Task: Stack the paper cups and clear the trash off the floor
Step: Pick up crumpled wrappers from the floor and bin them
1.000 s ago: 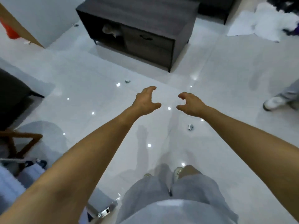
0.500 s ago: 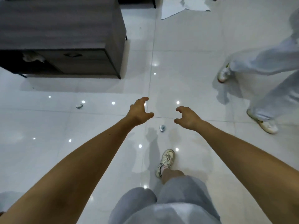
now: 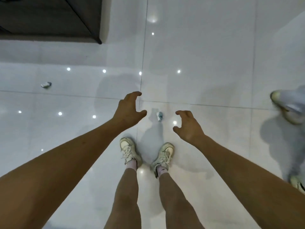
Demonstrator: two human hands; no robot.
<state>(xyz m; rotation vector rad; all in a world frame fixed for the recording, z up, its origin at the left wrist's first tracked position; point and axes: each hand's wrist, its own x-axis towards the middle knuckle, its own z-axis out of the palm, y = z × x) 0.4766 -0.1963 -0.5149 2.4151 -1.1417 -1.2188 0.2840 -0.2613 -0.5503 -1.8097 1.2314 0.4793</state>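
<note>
Head view: left hand and right hand hover empty, fingers loosely curled, flanking a crumpled scrap on the floor. Risk: the scrap may skid on glossy tile under a hasty pinch. The second scrap, far left, may be overlooked.

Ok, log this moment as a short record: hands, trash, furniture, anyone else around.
left hand: fingers loosely curled, holding nothing
right hand: same, holding nothing
near scrap: crumpled, on the floor, seen between the hands, ahead of the shoes
far scrap: on the floor, off to the left
cabinet: dark, upper left
second person's foot: right edge, blurred
</note>
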